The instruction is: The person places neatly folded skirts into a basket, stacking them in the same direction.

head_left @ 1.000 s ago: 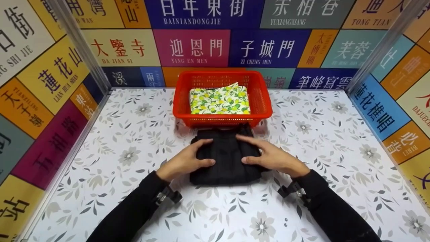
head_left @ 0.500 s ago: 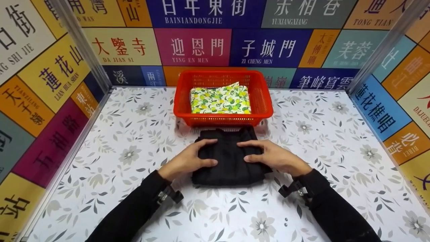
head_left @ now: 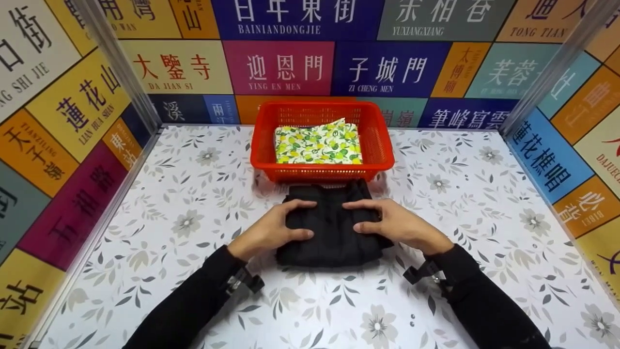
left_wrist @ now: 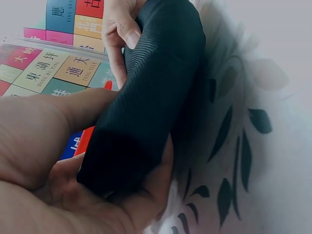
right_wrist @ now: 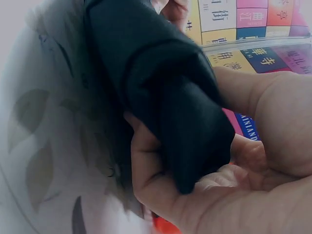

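A folded black cloth [head_left: 334, 245] lies on the table just in front of the red basket. My left hand [head_left: 273, 230] grips its left side, thumb on top. From the right, my right hand [head_left: 402, 225] holds the opposite side in the same way. In the left wrist view the thick cloth [left_wrist: 151, 92] passes between thumb and fingers, with fingers curled beneath it. The right wrist view shows a loose fold of the cloth [right_wrist: 192, 126] sticking out between thumb and fingers. Its far right corner stands up in a small ridge.
Behind the cloth stands a red plastic basket [head_left: 322, 168] against the back wall. In it lies a folded fabric [head_left: 317, 145] with a yellow and green lemon print. The table [head_left: 193, 271] has a floral cover, and sign-covered walls [head_left: 276, 68] enclose it.
The cloth's far edge dipped, then rose again at the right corner. My fingers have shifted slightly on the cloth, the left ones a little inward. The basket has stayed in place.
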Available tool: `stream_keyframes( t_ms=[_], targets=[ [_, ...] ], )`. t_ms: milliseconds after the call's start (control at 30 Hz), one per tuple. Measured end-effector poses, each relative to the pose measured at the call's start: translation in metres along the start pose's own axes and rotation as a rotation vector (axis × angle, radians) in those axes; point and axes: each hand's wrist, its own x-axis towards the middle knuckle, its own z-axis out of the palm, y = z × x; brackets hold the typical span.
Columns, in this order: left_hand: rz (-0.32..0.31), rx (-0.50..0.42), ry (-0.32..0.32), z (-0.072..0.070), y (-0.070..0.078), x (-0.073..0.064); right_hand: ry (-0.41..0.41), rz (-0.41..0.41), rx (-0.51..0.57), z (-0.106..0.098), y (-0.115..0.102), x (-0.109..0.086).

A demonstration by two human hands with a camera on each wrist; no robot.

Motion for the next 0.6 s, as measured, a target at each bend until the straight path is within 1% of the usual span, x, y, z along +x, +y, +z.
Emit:
stream_keyframes(
  t_ms=[133, 333, 433, 600],
  targets=[
    [0.009, 0.012, 0.005, -0.003, 0.002, 0.0, 0.005, -0.021, 0.0, -0.002, -0.004, -0.002],
    [0.015, -0.006, 0.003, -0.005, 0.006, -0.002, 0.011, -0.043, 0.006, -0.005, -0.01, -0.005],
    [0.016, -0.009, 0.003, -0.006, 0.009, -0.003, 0.015, -0.049, 0.0, -0.007, -0.013, -0.007],
    [0.037, -0.016, 0.008, -0.009, 0.015, -0.005, 0.02, -0.074, -0.001, -0.009, -0.017, -0.01]
  ],
)
